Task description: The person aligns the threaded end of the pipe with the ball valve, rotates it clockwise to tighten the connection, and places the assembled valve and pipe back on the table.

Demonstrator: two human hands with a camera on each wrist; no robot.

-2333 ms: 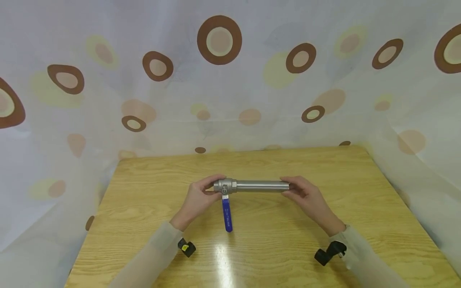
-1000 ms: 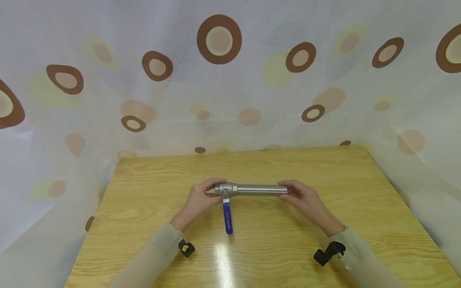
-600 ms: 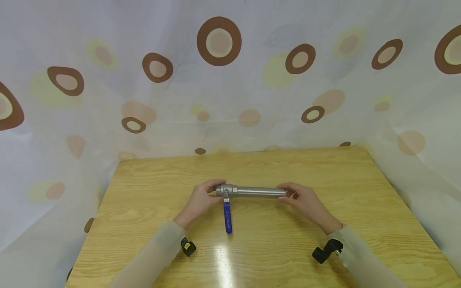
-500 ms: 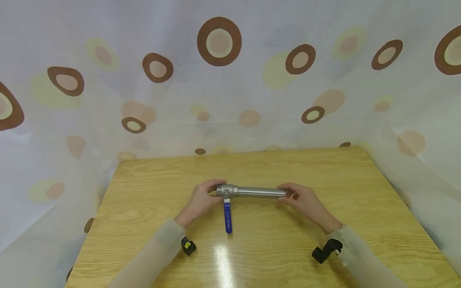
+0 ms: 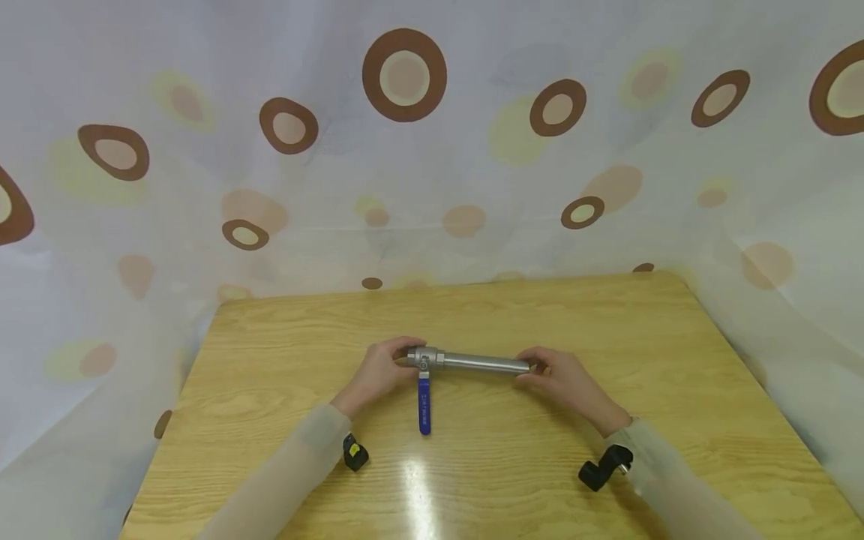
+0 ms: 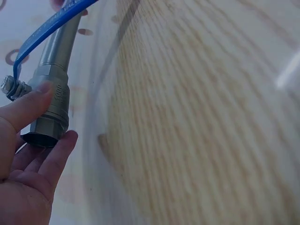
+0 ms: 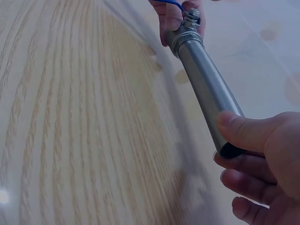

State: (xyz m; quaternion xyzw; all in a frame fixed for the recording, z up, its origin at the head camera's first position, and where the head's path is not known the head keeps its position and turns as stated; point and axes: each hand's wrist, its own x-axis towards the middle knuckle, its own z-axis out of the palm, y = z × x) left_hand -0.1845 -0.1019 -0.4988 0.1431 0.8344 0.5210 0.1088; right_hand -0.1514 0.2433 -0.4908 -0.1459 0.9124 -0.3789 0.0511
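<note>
A steel ball valve point(image 5: 424, 358) with a blue lever handle point(image 5: 424, 405) is joined to a straight metal pipe point(image 5: 482, 363). My left hand point(image 5: 379, 371) pinches the valve body between thumb and fingers; in the left wrist view the valve's open hex end point(image 6: 44, 133) faces the palm. At the pipe's other end, my right hand point(image 5: 562, 379) holds it with the thumb on one side and fingers on the other, as the right wrist view of the pipe point(image 7: 208, 89) shows. The lever points toward the person. The assembly tilts slightly down to the right in the head view.
A wood-grain table point(image 5: 324, 322) lies beneath the hands. Patterned white sheeting point(image 5: 472, 165) rises behind it and along both sides. Each wrist carries a small black camera mount, one on the left point(image 5: 355, 453) and one on the right point(image 5: 605, 469).
Both hands still hold the valve and pipe. The pipe's right end has moved down and a little left with the right hand, so the once nearly level assembly now slants.
</note>
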